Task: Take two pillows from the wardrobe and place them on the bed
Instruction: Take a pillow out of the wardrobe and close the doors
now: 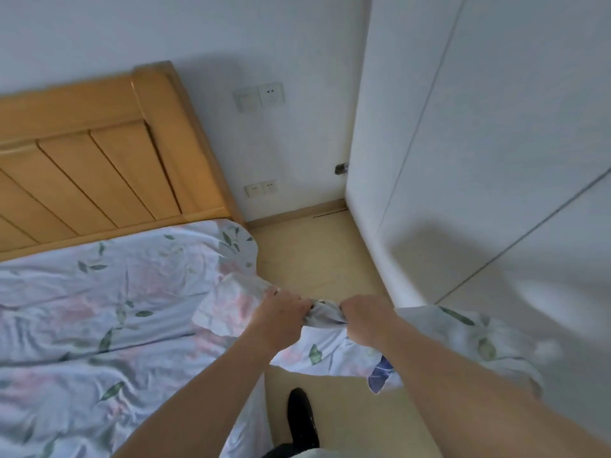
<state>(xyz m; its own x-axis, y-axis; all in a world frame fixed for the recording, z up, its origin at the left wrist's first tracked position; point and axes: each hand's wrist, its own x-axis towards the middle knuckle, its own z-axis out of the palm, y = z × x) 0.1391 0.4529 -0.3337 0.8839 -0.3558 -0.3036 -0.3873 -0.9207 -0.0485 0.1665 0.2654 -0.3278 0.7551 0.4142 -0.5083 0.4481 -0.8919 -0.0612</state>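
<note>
My left hand (281, 317) and right hand (367, 320) both clench the floral, pale-blue fabric pillow (330, 345), at five o'clock from the wooden-headboard bed (99, 292).

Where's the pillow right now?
Lower centre-right of the head view: the pillow hangs over the floor between bed and wardrobe, gripped by left hand and right hand.

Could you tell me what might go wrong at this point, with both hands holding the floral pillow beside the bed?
The left hand and right hand grip only bunched fabric at one edge of the pillow, so the cover could slip or stretch as it swings. The pillow hangs over the floor, not the bed, so a weak toss might drop it there. Its free end is near the wardrobe and might brush it.
</note>
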